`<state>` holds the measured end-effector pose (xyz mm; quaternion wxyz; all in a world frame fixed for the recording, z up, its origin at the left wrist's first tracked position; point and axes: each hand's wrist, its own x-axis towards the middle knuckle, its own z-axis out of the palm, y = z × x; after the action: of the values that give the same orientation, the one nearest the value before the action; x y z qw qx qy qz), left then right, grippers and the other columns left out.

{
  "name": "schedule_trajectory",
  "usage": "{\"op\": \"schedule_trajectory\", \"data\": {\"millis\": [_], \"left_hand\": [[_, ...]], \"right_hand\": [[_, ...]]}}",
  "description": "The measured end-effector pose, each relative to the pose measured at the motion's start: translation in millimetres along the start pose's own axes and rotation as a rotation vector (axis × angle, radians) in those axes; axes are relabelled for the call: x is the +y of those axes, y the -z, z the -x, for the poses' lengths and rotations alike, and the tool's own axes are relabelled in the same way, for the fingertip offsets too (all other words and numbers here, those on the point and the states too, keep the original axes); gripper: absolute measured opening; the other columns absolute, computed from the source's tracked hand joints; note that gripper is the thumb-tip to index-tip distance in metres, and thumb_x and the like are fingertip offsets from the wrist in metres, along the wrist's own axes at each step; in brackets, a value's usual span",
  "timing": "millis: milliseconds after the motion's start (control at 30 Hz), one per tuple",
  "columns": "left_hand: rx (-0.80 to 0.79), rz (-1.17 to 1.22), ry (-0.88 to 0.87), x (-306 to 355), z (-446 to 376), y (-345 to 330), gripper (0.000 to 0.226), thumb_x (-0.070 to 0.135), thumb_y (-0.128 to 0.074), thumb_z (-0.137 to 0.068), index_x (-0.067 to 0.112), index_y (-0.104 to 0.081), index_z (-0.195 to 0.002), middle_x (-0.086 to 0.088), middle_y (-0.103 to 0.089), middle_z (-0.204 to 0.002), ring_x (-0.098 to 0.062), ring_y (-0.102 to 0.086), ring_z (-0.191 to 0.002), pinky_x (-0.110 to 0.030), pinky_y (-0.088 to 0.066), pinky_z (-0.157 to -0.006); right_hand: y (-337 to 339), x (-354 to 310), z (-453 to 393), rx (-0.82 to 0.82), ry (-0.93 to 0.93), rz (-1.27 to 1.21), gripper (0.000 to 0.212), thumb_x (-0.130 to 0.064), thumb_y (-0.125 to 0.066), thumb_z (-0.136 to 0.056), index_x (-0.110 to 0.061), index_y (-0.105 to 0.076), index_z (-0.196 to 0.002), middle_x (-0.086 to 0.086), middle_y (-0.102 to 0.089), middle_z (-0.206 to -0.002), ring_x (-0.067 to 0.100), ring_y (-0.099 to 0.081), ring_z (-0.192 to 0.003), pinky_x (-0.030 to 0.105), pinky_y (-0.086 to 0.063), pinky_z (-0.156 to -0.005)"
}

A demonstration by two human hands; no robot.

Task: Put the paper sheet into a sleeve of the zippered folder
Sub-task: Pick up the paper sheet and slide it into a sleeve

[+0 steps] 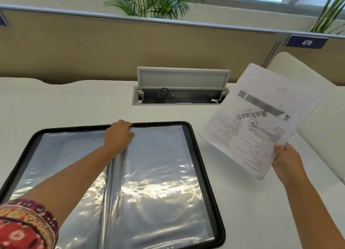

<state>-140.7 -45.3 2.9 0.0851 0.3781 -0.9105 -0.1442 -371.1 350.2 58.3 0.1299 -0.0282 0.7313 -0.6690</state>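
A black zippered folder (203,161) lies open on the white table, its clear plastic sleeves (158,183) shining with glare. My left hand (118,135) rests at the folder's far edge near the spine, fingers on the top of the right-hand sleeve. Whether it pinches the plastic is not clear. My right hand (286,160) holds a printed paper sheet (259,116) by its near corner, raised above the table to the right of the folder. The sheet tilts away from me and its print is upside down.
An open cable box with a raised grey lid (182,79) sits in the table behind the folder. A beige partition with a blue number tag (306,42) stands at the back. A white chair back (306,75) is at the right.
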Motion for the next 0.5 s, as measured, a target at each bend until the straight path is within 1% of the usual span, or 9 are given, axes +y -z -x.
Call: {"op": "schedule_trajectory", "data": {"millis": [100, 167, 233, 333, 433, 500], "left_hand": [[-0.03, 0.004, -0.015, -1.4, -5.6, 2.9, 0.039, 0.036, -0.063, -0.082, 0.012, -0.058, -0.112, -0.012, -0.056, -0.115, -0.03, -0.051, -0.108, -0.039, -0.041, -0.086], [-0.039, 0.001, -0.014, -2.8, -8.7, 4.5, 0.037, 0.038, -0.065, -0.081, 0.014, -0.059, -0.108, -0.01, -0.057, -0.11, -0.028, -0.051, -0.104, -0.038, -0.041, -0.083], [-0.02, 0.044, -0.003, -2.6, -10.5, 6.4, 0.031, 0.034, -0.067, -0.08, 0.014, -0.06, -0.102, -0.009, -0.059, -0.105, -0.027, -0.053, -0.101, -0.037, -0.04, -0.079], [0.016, 0.096, 0.011, 0.2, -13.0, 9.5, 0.02, 0.027, -0.069, -0.079, 0.011, -0.062, -0.089, -0.009, -0.061, -0.097, -0.027, -0.055, -0.093, -0.034, -0.037, -0.072], [0.031, 0.052, -0.015, 1.2, -15.5, 11.1, 0.016, 0.023, -0.071, -0.077, 0.009, -0.064, -0.08, -0.01, -0.061, -0.092, -0.028, -0.056, -0.09, -0.034, -0.034, -0.071], [0.032, 0.011, -0.04, 1.2, -16.7, 10.9, 0.014, 0.022, -0.071, -0.077, 0.009, -0.066, -0.079, -0.009, -0.062, -0.091, -0.029, -0.055, -0.091, -0.035, -0.034, -0.074]], "right_hand": [[-10.9, 4.3, 0.2, -0.033, -0.026, -0.034, 0.036, -0.005, -0.031, -0.099, -0.005, -0.043, -0.133, 0.007, -0.056, -0.118, 0.015, -0.057, -0.099, 0.018, -0.057, -0.068], [-19.4, 6.2, -0.6, -0.062, -0.042, -0.078, 0.036, -0.005, -0.031, -0.099, -0.007, -0.044, -0.133, 0.002, -0.06, -0.113, 0.014, -0.057, -0.101, 0.019, -0.057, -0.073], [-29.1, 5.4, -1.6, -0.093, -0.046, -0.121, 0.034, -0.005, -0.03, -0.099, -0.011, -0.047, -0.128, -0.003, -0.06, -0.111, 0.013, -0.057, -0.104, 0.02, -0.054, -0.076], [-47.2, 0.7, -1.6, -0.126, -0.047, -0.177, 0.03, -0.005, -0.031, -0.1, -0.015, -0.048, -0.121, -0.004, -0.06, -0.11, 0.012, -0.058, -0.101, 0.021, -0.055, -0.075], [-66.1, -1.9, -3.2, -0.14, -0.045, -0.209, 0.031, -0.005, -0.032, -0.1, -0.014, -0.048, -0.124, -0.003, -0.061, -0.109, 0.013, -0.059, -0.101, 0.025, -0.055, -0.08], [-77.7, -1.9, -5.2, -0.148, -0.046, -0.215, 0.032, -0.006, -0.032, -0.1, -0.012, -0.048, -0.126, -0.003, -0.061, -0.109, 0.014, -0.059, -0.102, 0.03, -0.054, -0.087]]}}
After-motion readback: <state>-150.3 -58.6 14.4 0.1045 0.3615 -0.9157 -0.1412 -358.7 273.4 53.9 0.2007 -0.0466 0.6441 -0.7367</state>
